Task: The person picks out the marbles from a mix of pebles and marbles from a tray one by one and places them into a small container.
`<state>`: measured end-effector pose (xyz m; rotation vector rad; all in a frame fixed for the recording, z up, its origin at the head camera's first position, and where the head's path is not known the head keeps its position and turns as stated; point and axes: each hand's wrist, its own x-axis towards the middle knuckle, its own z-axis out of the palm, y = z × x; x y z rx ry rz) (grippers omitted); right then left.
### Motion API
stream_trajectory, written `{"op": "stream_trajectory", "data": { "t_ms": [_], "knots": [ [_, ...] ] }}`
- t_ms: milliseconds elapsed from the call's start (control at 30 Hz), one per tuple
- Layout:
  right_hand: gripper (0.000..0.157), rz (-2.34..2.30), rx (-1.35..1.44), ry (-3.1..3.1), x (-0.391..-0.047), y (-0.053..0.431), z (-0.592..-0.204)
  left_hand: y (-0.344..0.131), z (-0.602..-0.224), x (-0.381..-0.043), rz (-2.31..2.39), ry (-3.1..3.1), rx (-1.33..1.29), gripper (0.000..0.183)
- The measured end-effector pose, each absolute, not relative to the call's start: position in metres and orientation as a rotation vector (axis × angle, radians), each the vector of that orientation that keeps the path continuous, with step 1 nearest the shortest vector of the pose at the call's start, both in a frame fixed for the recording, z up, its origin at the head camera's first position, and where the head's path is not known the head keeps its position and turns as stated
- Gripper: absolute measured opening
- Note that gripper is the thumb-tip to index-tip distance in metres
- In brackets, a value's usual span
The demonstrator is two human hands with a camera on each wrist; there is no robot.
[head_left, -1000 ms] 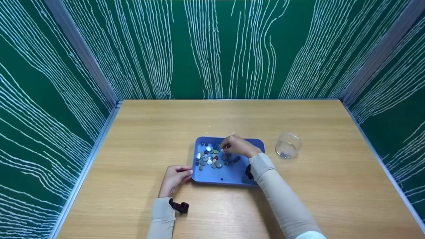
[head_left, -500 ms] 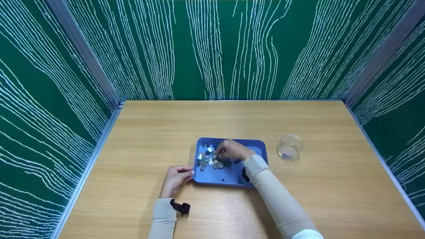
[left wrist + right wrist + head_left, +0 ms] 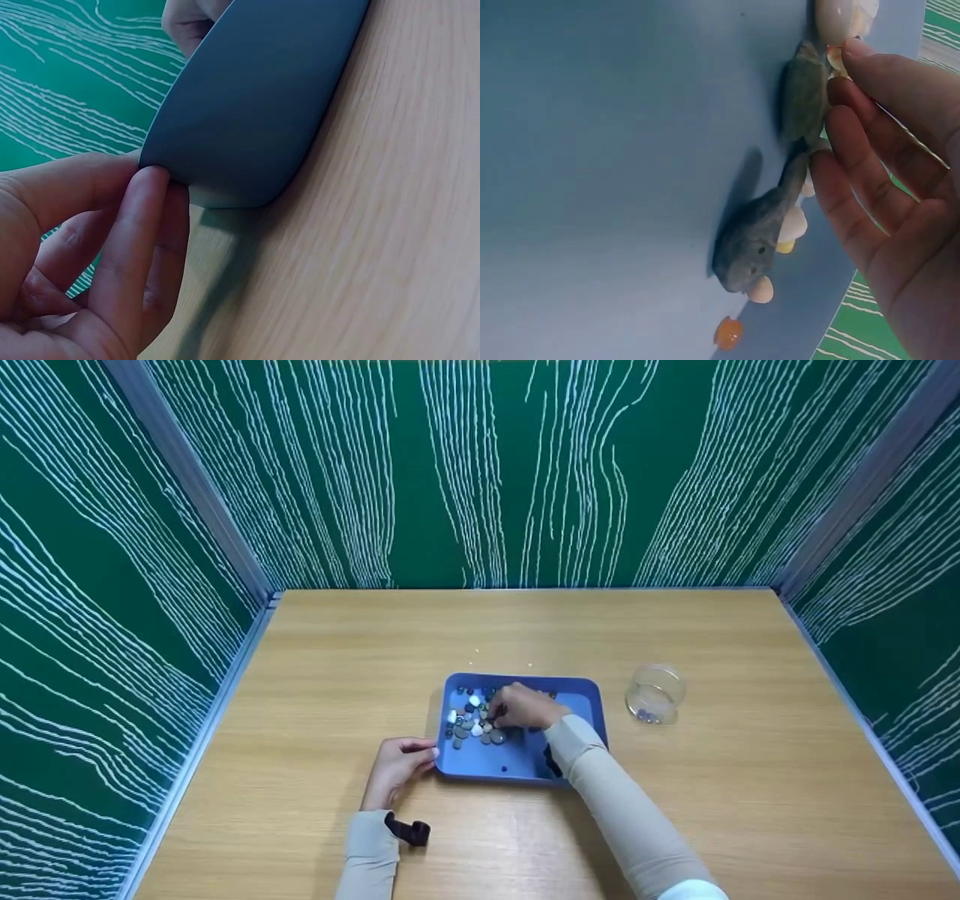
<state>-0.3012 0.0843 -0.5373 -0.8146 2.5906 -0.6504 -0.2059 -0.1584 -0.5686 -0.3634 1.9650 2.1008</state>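
A blue tray (image 3: 472, 769) holds mixed stones and glass beads, mostly in its left half. At the tray's left side my left hand (image 3: 399, 765) pinches the rim, thumb and fingers meeting on its edge in the left wrist view. My right hand (image 3: 525, 706) reaches down among the stones near the middle. In the right wrist view its bent fingers are beside a greenish-grey stone (image 3: 805, 97), with a darker grey stone (image 3: 750, 240) below. A small amber-edged piece (image 3: 835, 58) shows by the thumb and index fingertips; whether they grip it is unclear.
To the right of the tray a clear round cup (image 3: 655, 694) stands on the wooden table (image 3: 360, 660), with several small marbles at its bottom. A lone dark bead (image 3: 504, 769) lies near the tray's front edge. Green panels (image 3: 442, 510) with white lines enclose the table.
My right hand has moved slightly left and toward the front of the tray, lower among the stones. The left hand stays on the rim.
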Motion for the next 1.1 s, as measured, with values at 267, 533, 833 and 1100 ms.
{"op": "stream_trajectory", "data": {
  "t_ms": [267, 533, 833, 1100],
  "knots": [
    [0.018, -0.658, -0.847, 2.606, -0.3009, 0.0836, -0.539, -0.1586, -0.5679, -0.2058, 2.07, 2.002, -0.357, 0.029],
    [0.016, -0.667, -0.912, 2.619, -0.3016, 0.0838, -0.5411, -0.159, -0.5663, -0.2057, 2.045, 2.044, -0.33, 0.027],
    [0.016, -0.718, -0.864, 2.612, -0.3002, 0.0862, -0.5434, -0.1587, -0.565, -0.2058, 2.021, 2.057, -0.359, 0.027],
    [0.016, -0.806, -0.801, 2.584, -0.2994, 0.0893, -0.5425, -0.1603, -0.5664, -0.2064, 1.997, 2.066, -0.368, 0.026]
  ]
}}
